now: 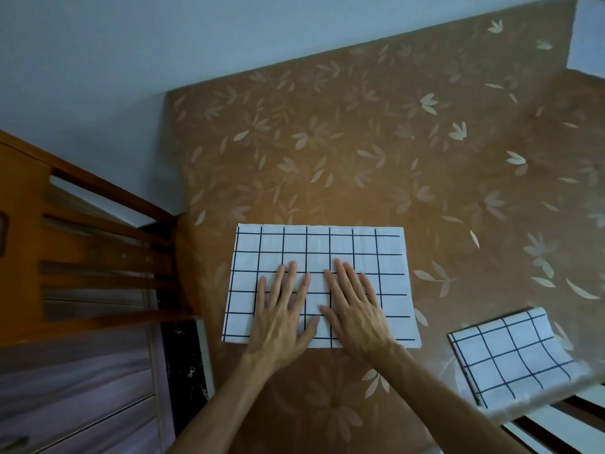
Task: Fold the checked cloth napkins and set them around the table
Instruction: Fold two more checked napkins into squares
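Checked napkin (pixel 320 253): white cloth with a dark grid, lying flat as a wide rectangle on the near middle of the counter (pixel 360 142), long edges running left to right.

Left hand (pixel 281 319): palm down on the napkin's near-left part, fingers straight and spread, pressing the cloth flat.

Right hand (pixel 357 309): palm down just beside the left, fingers straight and slightly apart, flat on the cloth. The thumbs nearly meet.

Second napkin (pixel 514 355): same check, smaller folded rectangle, set at an angle at the counter's near-right edge, well apart from the first. Its surface bows, and the outer corner is blurred.

Surface: the counter wears a brown cloth printed with pale leaves and flowers.

Room: a slatted orange-brown wooden chair (pixel 82 257) stands beside the counter's left edge. Pale blue-grey floor (pixel 98 60) beyond. Dim light.
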A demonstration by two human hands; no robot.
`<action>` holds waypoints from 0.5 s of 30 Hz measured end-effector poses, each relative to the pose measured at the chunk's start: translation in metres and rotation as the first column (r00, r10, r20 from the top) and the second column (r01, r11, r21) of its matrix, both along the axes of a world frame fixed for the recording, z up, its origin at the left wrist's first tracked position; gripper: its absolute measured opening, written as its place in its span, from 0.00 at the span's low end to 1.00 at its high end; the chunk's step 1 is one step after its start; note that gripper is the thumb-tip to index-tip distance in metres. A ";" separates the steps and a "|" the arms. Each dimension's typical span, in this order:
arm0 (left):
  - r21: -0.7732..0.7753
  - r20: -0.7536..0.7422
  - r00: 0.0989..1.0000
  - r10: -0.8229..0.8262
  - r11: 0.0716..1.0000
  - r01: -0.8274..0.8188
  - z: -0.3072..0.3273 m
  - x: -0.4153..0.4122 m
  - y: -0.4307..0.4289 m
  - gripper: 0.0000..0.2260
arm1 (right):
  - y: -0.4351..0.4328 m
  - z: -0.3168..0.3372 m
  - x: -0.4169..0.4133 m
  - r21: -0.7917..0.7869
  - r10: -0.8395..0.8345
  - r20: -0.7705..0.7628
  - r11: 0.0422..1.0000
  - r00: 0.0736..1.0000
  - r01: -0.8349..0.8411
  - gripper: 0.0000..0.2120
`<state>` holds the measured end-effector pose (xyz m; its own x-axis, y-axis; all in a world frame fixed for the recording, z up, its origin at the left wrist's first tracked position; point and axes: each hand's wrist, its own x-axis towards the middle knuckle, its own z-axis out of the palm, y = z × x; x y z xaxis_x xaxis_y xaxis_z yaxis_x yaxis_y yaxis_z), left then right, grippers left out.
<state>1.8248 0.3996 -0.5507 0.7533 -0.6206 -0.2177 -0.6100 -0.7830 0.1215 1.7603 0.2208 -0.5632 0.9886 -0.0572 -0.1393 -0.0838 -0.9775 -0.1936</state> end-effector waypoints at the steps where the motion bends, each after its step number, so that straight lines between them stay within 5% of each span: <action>1: 0.003 -0.005 1.000 -0.002 1.000 0.002 0.000 -0.001 0.001 0.34 | 0.000 0.000 -0.001 -0.002 0.004 -0.005 1.000 1.000 -0.004 0.32; 15: 0.012 0.030 0.999 0.015 1.000 -0.016 -0.004 0.031 0.021 0.34 | -0.001 0.002 -0.002 -0.024 -0.053 -0.024 0.998 0.998 0.053 0.34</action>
<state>1.8558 0.4204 -0.5545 0.7691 -0.6062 -0.2025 -0.6009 -0.7938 0.0940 1.7586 0.2195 -0.5615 0.9804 -0.1130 -0.1614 -0.1401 -0.9758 -0.1677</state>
